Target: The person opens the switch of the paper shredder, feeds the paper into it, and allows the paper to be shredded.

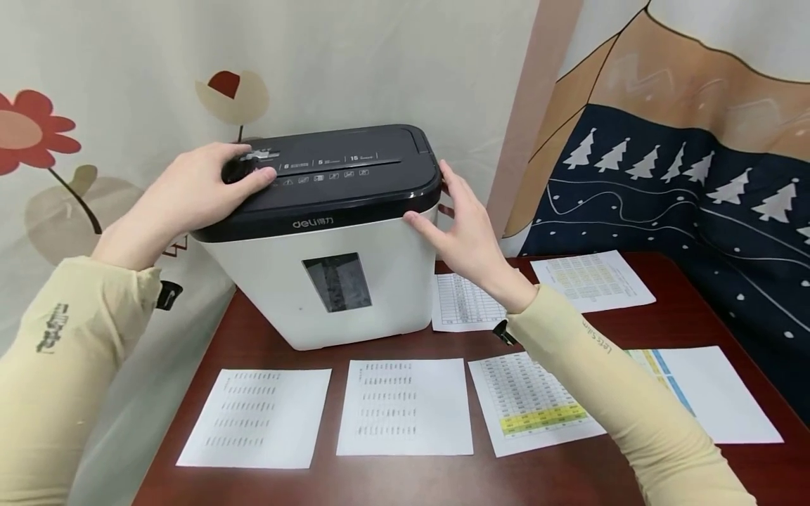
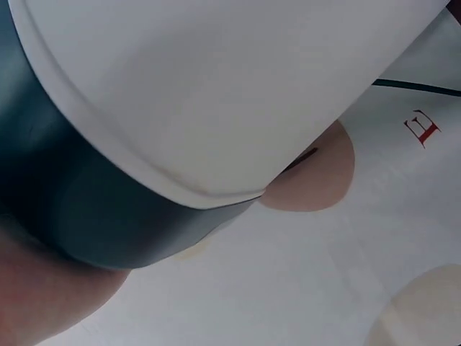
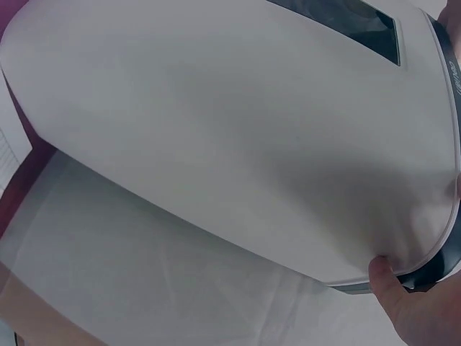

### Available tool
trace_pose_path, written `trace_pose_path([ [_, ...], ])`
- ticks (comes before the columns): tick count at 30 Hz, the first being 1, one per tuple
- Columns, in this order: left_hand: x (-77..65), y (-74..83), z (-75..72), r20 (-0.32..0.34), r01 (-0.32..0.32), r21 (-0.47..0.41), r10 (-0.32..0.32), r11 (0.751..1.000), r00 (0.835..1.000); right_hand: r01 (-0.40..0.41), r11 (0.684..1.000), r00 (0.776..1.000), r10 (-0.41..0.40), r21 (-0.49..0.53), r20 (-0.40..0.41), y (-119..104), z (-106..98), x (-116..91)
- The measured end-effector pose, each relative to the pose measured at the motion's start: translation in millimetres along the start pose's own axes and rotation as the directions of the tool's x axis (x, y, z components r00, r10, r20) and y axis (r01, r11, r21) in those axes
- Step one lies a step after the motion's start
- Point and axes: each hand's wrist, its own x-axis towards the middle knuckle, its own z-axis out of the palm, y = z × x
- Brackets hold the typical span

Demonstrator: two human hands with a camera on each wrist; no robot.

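Note:
A white paper shredder with a black lid and a small dark front window stands toward the back left of the table. Over the lid's left end, my left hand holds on, its thumb and index finger lying on top around a dark rounded part. My right hand grips the opposite corner, thumb at the front under the lid's rim and fingers along the right side. In the right wrist view, a finger presses against the white casing just below the rim.
Printed sheets lie on the dark red table: a left sheet, a middle sheet, and a sheet with yellow rows. More sheets, including a tabled page, lie at the right. Printed curtains hang behind.

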Motion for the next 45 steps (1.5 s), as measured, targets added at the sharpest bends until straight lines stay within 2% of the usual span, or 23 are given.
trace_pose_path([
  [6,5.3,-0.1,4.7,-0.005,-0.01,0.007,0.01,1.0,1.0,0.009,1.0,1.0,-0.009,-0.009,0.0,0.3,1.8,0.0],
  [13,5.1,2.6,7.5,-0.004,0.033,0.007,-0.033,0.999,0.999,0.006,1.0,1.0,-0.006,-0.003,0.006,0.1,1.0,-0.1],
  [23,5.7,3.8,7.7,-0.011,0.006,-0.008,-0.006,1.0,1.0,0.017,1.0,1.0,-0.017,-0.011,-0.011,-1.5,-1.1,-0.4],
  [30,7.3,3.4,7.1,0.016,-0.033,-0.025,0.033,0.999,0.999,0.036,0.999,0.999,-0.036,-0.014,-0.022,-2.8,-0.3,0.4],
  [36,4.8,5.5,7.9,0.026,-0.015,-0.005,0.015,1.0,1.0,0.034,0.999,0.999,-0.034,-0.013,-0.024,-2.0,-0.3,-0.4],
  [40,3.5,6.3,8.6,0.012,-0.004,-0.006,0.004,1.0,1.0,0.034,0.999,0.999,-0.034,-0.021,-0.01,-2.2,-1.3,-0.6],
  [45,0.6,5.1,8.9,-0.044,-0.008,-0.048,0.006,0.999,0.999,0.042,0.998,0.999,-0.042,-0.037,0.0,-1.9,-2.7,-0.5],
])
